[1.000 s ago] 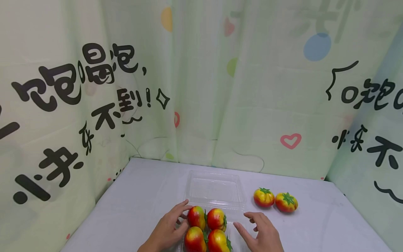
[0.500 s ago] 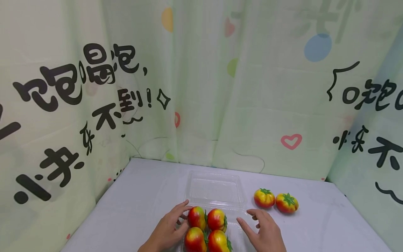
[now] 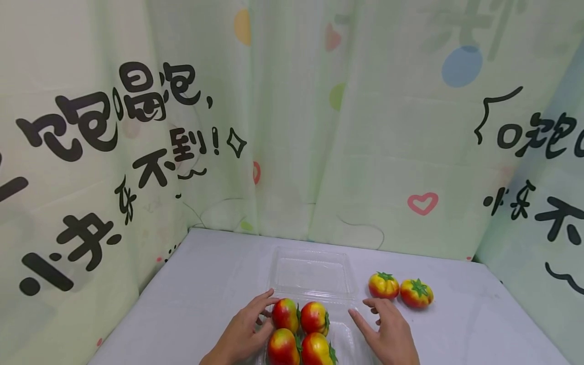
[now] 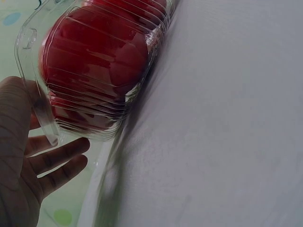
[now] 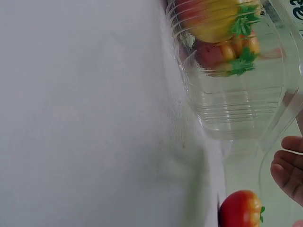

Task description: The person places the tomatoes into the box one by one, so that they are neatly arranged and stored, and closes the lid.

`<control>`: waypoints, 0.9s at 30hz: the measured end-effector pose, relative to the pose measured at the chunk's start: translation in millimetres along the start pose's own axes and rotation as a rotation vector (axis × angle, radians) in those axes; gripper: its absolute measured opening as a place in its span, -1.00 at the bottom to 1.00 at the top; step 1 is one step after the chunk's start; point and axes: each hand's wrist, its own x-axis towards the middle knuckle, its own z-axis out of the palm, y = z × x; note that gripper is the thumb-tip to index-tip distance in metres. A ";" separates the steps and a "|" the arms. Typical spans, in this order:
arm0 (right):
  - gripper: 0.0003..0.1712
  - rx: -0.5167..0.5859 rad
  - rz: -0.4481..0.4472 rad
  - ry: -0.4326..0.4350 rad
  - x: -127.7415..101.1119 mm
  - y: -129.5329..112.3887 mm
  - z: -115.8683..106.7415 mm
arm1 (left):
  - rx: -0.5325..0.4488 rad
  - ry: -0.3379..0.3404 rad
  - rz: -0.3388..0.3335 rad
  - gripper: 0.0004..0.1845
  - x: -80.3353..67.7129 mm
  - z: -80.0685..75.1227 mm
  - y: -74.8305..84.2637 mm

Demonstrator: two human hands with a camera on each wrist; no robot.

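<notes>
A clear plastic clamshell box lies opened out at the table's front, its lid folded back. In its base sit several red-and-yellow tomatoes with green leafy tops, grouped to the left. My left hand holds the box's left rim, thumb on one side and fingers spread along the other; in the left wrist view the rim passes between them. Right of the box my right hand hovers, thumb and fingers apart with nothing between them. Just beyond it lie two more tomatoes, one nearer and one farther right.
A white-covered table carries everything. Pale green printed curtains enclose its back and both sides. The right part of the box base holds no tomato.
My right hand has moved right and slightly away from me, off the box toward the two loose tomatoes. My left hand and the tomatoes in the box have stayed put.
</notes>
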 end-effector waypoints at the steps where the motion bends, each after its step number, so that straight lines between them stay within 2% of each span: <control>1: -0.50 0.000 -0.003 0.001 0.8 0.5 -0.2 | 0.000 0.002 0.001 -0.57 0.0 -0.1 0.0; 14: -0.47 -0.013 0.006 -0.023 9.0 7.0 0.6 | -0.015 0.000 0.016 -0.56 -0.4 -1.4 0.5; 22: -0.50 -0.039 -0.058 0.048 15.1 15.3 2.1 | -0.016 0.004 0.034 -0.56 -1.1 -1.3 -0.6; 27: -0.50 -0.043 -0.042 0.037 19.8 18.3 1.7 | -0.012 0.005 0.034 -0.56 -1.1 -0.7 -1.5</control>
